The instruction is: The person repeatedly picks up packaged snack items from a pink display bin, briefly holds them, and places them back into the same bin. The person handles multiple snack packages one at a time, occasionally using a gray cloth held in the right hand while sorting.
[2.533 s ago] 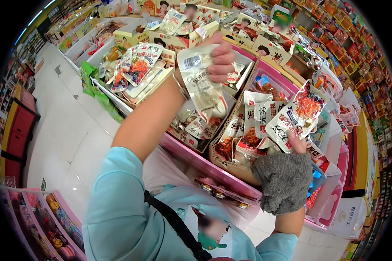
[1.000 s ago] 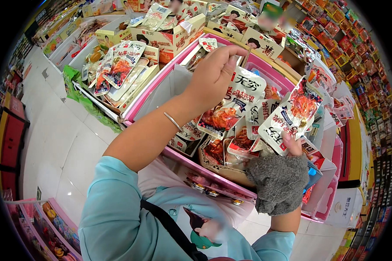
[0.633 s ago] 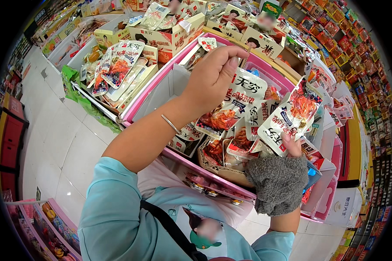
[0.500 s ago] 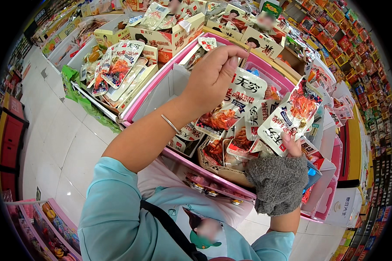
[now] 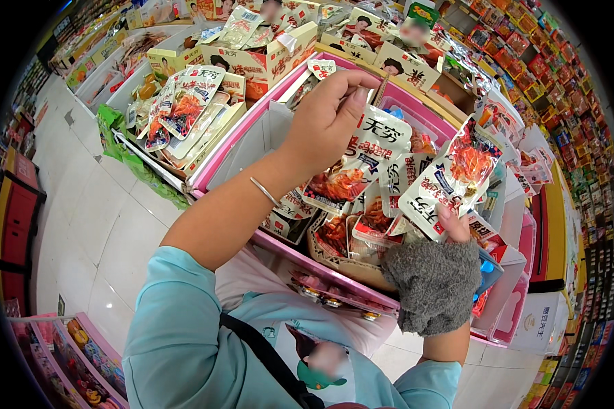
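Note:
My left hand [image 5: 324, 121], a bracelet on its wrist, is raised over the pink-rimmed bin [image 5: 436, 117]. Its thumb and fingers are pinched together beside a thin brown sliver [image 5: 383, 87], too narrow to identify. Just below it is a large white snack pouch [image 5: 361, 160] with a picture of roasted meat. My right hand [image 5: 451, 221] grips another such snack pouch [image 5: 450, 178] at its lower end, with the thumb on the front. A grey fuzzy cloth [image 5: 431, 286] covers most of that hand and its wrist. Beneath, more pouches stand in an open cardboard carton [image 5: 361, 274].
Left of the bin, a white container holds pouches [image 5: 191, 102], with green plastic [image 5: 136, 160] along its side. Printed cartons [image 5: 256, 65] line the far side. Packed snack shelves [image 5: 539, 75] rise at the right. A red and black cabinet [image 5: 19, 198] stands across the tiled floor.
Both hands have shifted very slightly left. The right-hand pouch has moved a little left and up with that hand. Both grips look the same.

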`<state>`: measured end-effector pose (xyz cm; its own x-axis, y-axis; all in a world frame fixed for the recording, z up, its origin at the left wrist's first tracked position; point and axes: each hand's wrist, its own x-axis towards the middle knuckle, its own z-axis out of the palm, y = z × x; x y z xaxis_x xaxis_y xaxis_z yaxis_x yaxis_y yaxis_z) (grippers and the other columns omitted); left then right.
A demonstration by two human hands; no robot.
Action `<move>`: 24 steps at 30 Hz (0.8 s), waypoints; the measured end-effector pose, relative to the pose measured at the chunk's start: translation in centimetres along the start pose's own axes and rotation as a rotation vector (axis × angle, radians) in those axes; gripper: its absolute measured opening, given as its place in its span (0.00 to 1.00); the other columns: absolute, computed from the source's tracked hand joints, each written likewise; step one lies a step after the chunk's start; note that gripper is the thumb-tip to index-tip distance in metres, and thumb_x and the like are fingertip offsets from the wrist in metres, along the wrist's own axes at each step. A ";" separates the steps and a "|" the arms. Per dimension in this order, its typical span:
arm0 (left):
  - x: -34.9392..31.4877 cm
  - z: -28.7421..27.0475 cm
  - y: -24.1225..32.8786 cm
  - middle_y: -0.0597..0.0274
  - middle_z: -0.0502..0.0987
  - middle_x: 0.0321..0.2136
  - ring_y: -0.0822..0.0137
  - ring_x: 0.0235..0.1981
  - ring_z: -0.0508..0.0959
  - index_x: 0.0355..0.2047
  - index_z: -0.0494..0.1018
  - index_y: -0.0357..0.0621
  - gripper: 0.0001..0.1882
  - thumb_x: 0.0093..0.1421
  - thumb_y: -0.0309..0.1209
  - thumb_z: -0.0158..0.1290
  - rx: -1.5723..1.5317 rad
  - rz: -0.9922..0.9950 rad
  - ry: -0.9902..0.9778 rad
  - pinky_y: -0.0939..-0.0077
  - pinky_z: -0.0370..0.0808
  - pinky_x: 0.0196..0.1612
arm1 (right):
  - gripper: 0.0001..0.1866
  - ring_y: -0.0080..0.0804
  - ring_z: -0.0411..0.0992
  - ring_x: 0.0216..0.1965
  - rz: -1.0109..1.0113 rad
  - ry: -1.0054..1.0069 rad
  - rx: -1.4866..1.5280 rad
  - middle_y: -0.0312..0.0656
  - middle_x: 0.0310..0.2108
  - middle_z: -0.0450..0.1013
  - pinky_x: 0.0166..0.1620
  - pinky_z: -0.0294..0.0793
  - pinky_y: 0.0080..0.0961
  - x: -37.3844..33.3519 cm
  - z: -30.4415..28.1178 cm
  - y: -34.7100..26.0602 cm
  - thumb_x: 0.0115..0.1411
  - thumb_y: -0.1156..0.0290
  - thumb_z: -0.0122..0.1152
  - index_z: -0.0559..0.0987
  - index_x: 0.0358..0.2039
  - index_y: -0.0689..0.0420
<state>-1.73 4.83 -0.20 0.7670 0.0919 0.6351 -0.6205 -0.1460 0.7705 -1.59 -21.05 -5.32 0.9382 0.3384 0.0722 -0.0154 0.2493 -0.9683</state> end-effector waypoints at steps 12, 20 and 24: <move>0.3 0.1 -1.2 0.66 0.67 0.31 0.77 0.33 0.67 0.43 0.61 0.40 0.15 0.55 0.30 0.45 -0.203 -0.162 -0.229 0.84 0.65 0.39 | 0.37 0.32 0.65 0.43 0.035 0.043 -0.086 0.44 0.43 0.64 0.47 0.62 0.29 -0.3 2.0 -1.4 0.40 0.68 0.61 0.55 0.50 0.64; 0.0 5.3 3.0 0.60 0.68 0.36 0.72 0.37 0.69 0.42 0.61 0.40 0.14 0.55 0.29 0.43 -0.243 -0.044 -0.165 0.80 0.66 0.40 | 0.32 0.30 0.66 0.40 -0.009 -0.036 -0.025 0.43 0.41 0.65 0.43 0.66 0.27 -0.2 2.6 -0.9 0.45 0.70 0.58 0.56 0.49 0.63; 0.5 7.5 4.1 0.59 0.68 0.36 0.67 0.39 0.68 0.40 0.62 0.41 0.13 0.54 0.29 0.44 0.053 0.000 -0.122 0.76 0.63 0.42 | 0.32 0.31 0.66 0.40 -0.131 -0.057 -0.045 0.44 0.41 0.65 0.43 0.66 0.26 -0.3 3.0 -1.2 0.45 0.69 0.58 0.56 0.49 0.63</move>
<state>-2.65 -3.14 2.87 0.7834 -0.0285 0.6209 -0.6131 -0.1986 0.7646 -2.91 -18.75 -3.45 0.9100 0.3570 0.2110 0.1226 0.2544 -0.9593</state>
